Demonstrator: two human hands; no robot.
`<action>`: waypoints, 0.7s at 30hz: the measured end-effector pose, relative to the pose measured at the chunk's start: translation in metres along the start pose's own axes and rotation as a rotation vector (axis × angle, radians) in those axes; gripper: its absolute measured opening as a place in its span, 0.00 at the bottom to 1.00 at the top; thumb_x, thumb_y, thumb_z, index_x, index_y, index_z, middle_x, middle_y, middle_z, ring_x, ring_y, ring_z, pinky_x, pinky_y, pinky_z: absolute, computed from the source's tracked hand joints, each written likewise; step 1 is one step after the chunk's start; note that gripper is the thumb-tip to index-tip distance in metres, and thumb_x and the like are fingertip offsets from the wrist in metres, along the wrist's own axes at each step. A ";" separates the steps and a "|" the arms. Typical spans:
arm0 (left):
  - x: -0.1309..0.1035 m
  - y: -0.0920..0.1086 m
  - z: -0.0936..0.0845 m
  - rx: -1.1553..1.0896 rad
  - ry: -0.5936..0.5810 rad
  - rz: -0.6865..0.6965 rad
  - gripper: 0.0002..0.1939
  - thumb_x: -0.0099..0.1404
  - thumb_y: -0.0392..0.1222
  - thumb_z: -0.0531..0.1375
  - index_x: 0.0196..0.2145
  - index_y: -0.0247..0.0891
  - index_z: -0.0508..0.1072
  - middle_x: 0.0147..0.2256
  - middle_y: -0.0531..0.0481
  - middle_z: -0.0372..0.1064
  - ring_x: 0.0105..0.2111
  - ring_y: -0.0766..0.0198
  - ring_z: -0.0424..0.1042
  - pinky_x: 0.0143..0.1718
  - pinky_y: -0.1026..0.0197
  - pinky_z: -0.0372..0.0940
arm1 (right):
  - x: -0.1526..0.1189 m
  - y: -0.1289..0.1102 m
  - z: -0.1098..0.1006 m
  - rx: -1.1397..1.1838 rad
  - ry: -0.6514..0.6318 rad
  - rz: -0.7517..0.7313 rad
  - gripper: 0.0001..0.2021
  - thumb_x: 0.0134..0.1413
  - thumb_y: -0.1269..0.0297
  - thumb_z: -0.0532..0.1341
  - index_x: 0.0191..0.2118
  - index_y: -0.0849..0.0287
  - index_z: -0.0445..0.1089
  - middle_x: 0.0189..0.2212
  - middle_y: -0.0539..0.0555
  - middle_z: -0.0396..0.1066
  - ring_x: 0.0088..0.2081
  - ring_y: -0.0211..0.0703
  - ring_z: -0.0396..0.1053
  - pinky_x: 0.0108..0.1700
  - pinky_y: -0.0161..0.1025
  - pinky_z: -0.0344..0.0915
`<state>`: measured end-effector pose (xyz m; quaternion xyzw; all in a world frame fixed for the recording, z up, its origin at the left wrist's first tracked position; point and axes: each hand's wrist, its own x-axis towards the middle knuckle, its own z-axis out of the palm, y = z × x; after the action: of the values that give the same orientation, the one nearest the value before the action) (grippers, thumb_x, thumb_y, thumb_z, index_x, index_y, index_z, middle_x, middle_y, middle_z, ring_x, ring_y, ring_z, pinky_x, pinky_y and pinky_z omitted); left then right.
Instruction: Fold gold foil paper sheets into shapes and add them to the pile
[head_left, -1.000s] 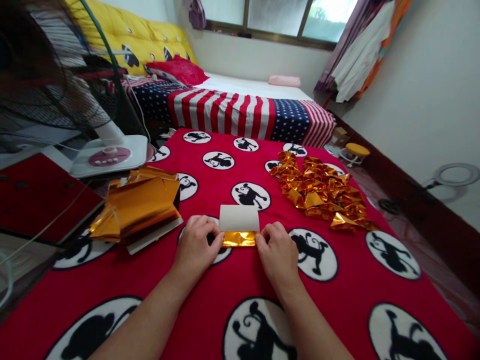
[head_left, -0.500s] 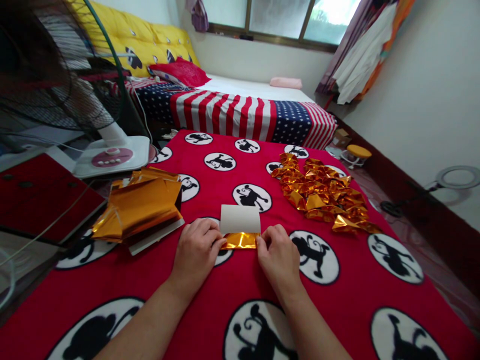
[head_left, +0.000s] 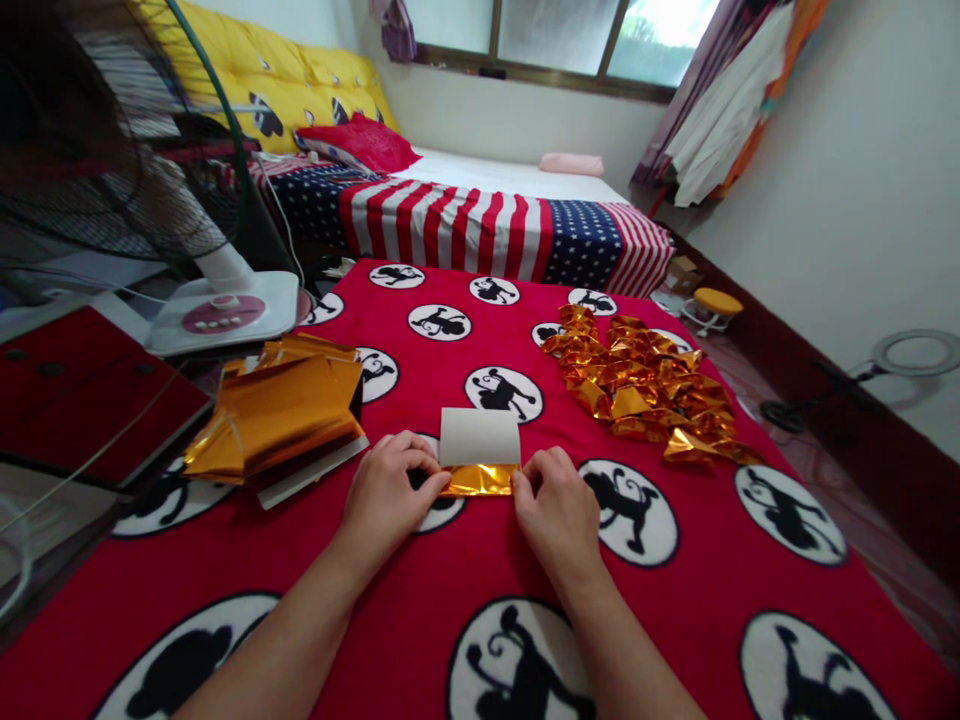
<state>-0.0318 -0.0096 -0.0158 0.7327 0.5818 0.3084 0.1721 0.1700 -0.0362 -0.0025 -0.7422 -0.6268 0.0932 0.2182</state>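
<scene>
A sheet of gold foil paper (head_left: 480,436) lies on the red cloth in front of me, its pale back facing up and its near edge folded over into a shiny gold strip. My left hand (head_left: 394,485) pinches the left end of that strip between thumb and forefinger. At the strip's right end, my right hand (head_left: 555,500) is closed on the fold, fingers curled under. To the left rests a stack of flat gold foil sheets (head_left: 289,410). On the right is a heap of folded gold foil pieces (head_left: 637,385).
The red cloth (head_left: 420,620) with black monkey figures covers the surface. A fan (head_left: 225,310) stands at the left beside a dark red box (head_left: 90,400). Beyond is a bed (head_left: 465,225) with a flag-patterned cover. A yellow stool (head_left: 718,303) sits at the right.
My left wrist has shifted slightly left and its thumb has straightened, opening a gap under the forefinger. My right hand and the folded sheet look nearly unchanged.
</scene>
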 end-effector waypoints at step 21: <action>0.013 0.003 -0.007 0.014 -0.173 -0.020 0.08 0.57 0.40 0.62 0.28 0.52 0.82 0.35 0.52 0.72 0.38 0.59 0.69 0.42 0.58 0.62 | 0.002 0.003 -0.002 0.172 -0.025 -0.004 0.07 0.54 0.69 0.60 0.32 0.52 0.76 0.30 0.47 0.67 0.29 0.36 0.64 0.32 0.35 0.53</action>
<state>-0.0323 0.0008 -0.0051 0.7518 0.5743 0.2382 0.2197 0.1742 -0.0348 -0.0019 -0.7183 -0.6206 0.1554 0.2735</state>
